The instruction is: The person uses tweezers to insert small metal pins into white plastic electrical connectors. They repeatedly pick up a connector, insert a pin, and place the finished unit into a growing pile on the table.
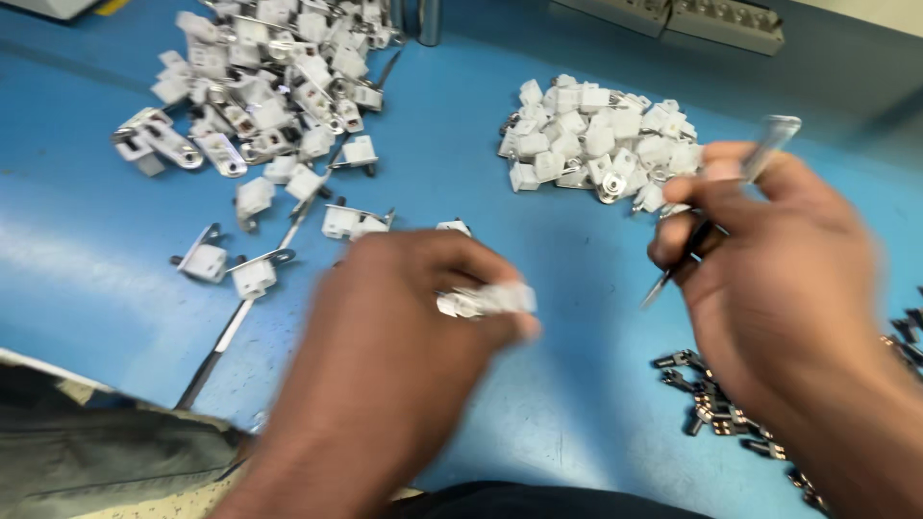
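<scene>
Metal tweezers in right hand's closed grip, tip down-left; white part in left hand's grip.

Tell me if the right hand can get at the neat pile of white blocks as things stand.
Probably yes: the right hand hovers just beside the pile of white blocks with nothing between, though its fingers already hold a thin metal tool.

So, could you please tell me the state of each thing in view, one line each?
Left hand: closed on a small white part, blurred.
Right hand: closed on thin metal tweezers, tip down.
Heap of white parts with metal arms: loose, scattered.
Heap of plain white blocks: piled compactly.
Dark metal clips: strewn beside the right wrist.
</scene>
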`<action>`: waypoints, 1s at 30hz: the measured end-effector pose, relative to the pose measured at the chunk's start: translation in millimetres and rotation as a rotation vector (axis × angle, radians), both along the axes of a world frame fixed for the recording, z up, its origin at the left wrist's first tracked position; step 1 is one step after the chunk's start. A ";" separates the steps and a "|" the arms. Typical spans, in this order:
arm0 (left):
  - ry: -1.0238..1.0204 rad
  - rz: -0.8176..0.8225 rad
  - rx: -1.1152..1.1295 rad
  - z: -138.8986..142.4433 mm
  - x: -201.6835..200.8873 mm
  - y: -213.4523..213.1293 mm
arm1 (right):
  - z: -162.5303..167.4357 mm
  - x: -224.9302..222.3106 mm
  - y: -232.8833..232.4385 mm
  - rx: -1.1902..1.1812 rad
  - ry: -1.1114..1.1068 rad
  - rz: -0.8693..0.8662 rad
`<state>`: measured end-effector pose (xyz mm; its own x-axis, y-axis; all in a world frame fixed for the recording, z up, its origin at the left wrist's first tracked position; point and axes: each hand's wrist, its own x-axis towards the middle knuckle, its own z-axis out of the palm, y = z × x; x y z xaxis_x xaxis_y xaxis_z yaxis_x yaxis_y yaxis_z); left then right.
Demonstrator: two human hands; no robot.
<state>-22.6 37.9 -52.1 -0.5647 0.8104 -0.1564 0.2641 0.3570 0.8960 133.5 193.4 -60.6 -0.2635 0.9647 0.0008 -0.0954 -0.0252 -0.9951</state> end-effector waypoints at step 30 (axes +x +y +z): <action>-0.618 -0.262 0.055 -32.6 40.7 -28.1 | 15.1 60.8 -53.6 0.424 -1.529 0.294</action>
<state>18.1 9.8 -84.7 -0.1679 0.9245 -0.3422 -0.2311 0.3005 0.9254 194.3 139.7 -45.5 -0.4349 0.8817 -0.1831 0.9005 0.4256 -0.0890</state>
